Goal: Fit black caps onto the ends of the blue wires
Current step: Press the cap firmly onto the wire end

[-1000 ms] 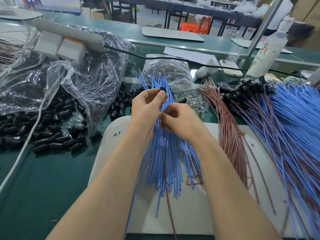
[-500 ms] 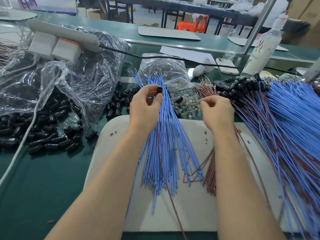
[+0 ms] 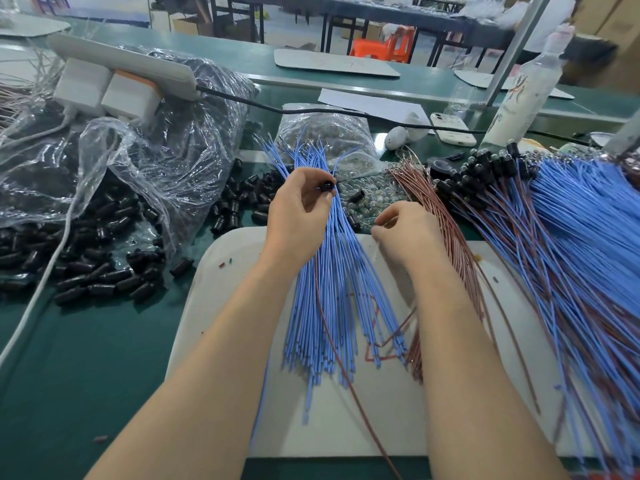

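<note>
Whereas a second ago both hands met over the blue wires (image 3: 332, 289), the right hand (image 3: 405, 233) has since swung out toward the brown wires (image 3: 450, 237) and now sits back a little, over the heap of clear bulbs (image 3: 372, 199) between the two bundles. Its fingers are curled with thumb and forefinger tips close together; whether that grip holds anything I cannot tell. The left hand (image 3: 298, 216) has hardly shifted: it stays at the far end of the blue bundle, its grip pinching one black cap (image 3: 325, 186) between thumb and fingertips, just beside the wire tips. The blue wires lie fanned down the white board (image 3: 381, 431), near ends loose between the two forearms, one brown strand crossing them.

Room is tight on the right, where the capped wires (image 3: 581, 244) spread over the board's right edge. Loose caps (image 3: 104, 271) spill from a clear plastic bag (image 3: 156, 150) up to the board's far left corner. Bare board shows along its near edge and beside the left forearm, and the green tabletop (image 3: 69, 393) lies open at near left, crossed only by a white cable (image 3: 41, 278)
</note>
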Motion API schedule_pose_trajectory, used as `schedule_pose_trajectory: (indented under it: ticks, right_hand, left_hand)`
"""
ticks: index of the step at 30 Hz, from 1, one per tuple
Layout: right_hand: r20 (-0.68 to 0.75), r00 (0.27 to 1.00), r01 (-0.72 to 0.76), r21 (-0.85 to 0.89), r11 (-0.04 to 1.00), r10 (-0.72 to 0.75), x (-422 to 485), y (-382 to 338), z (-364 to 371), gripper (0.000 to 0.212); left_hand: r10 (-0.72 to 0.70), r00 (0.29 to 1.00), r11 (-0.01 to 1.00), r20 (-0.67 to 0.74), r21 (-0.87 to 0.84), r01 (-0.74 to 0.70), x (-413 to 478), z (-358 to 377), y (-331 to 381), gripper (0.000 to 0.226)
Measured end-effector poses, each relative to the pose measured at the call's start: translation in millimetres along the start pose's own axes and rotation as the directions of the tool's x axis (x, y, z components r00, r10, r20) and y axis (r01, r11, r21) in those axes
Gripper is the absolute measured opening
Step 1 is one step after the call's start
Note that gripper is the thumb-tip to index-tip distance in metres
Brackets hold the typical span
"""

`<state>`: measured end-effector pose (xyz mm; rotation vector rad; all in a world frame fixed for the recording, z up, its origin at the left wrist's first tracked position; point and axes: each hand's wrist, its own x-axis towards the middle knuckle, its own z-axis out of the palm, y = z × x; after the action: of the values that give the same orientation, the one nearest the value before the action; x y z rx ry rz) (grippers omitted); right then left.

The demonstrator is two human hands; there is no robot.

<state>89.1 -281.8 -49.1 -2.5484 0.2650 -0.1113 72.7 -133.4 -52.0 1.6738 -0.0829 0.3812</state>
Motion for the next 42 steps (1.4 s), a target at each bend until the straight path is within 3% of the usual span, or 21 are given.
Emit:
schedule_pose_trajectory:
  ticks: [3, 6, 11, 16, 22, 26, 31, 38, 42]
  right_hand:
    - [-0.037, 0.999, 0.007, 0.013, 1.0, -0.007, 2.1, 0.8, 1.6, 0.009]
    - [-0.139, 0.987, 0.11, 0.189, 0.976, -0.084, -0.3, -1.2, -1.7, 0.01]
    - [-0.07, 0.99, 0.138, 0.676, 0.724, -0.123, -10.1, -16.6, -7.1, 0.018]
    - [-0.012, 0.974, 0.156, 0.758, 0.633, -0.226, -15.5, -22.6, -7.4, 0.019]
    - [-0.094, 0.972, 0.22, 0.688, 0.691, -0.216, -13.7, -21.0, -7.2, 0.021]
    - [-0.21, 0.971, 0.202, 0.468, 0.86, -0.113, -3.9, -6.6, -6.8, 0.016]
    - [-0.155, 0.985, 0.117, 0.277, 0.954, -0.076, 1.6, 3.7, -3.1, 0.024]
    - [-0.117, 0.985, 0.134, 0.085, 0.987, -0.123, -1.6, -0.3, 0.4, 0.006]
    - [-0.04, 0.997, 0.071, -0.004, 0.997, -0.071, -2.4, -3.5, 7.4, 0.011]
  left_hand:
    - [-0.004, 1.0, 1.0, 0.014, -0.009, 0.005, -0.5, -0.1, 0.1, 0.018]
    - [-0.006, 1.0, 1.0, 0.024, -0.024, 0.007, -0.6, -0.8, 0.3, 0.018]
    - [0.007, 0.999, 0.999, 0.046, -0.032, -0.005, -2.3, -0.3, 2.8, 0.018]
    - [0.022, 0.996, 1.0, 0.091, 0.016, -0.023, -1.9, 0.4, 3.0, 0.018]
    - [0.022, 0.996, 0.999, 0.087, 0.026, -0.024, -1.7, -0.1, 0.7, 0.018]
    - [0.003, 1.0, 1.0, -0.029, -0.004, -0.003, 0.0, -2.0, 0.3, 0.02]
    - [-0.032, 0.992, 0.999, -0.124, -0.031, 0.029, 3.4, -6.6, -2.2, 0.02]
    - [-0.031, 0.992, 0.995, -0.122, 0.094, 0.042, 4.6, -5.9, -5.3, 0.023]
    - [-0.031, 0.995, 0.992, -0.093, 0.119, 0.042, 3.0, -3.6, -4.9, 0.022]
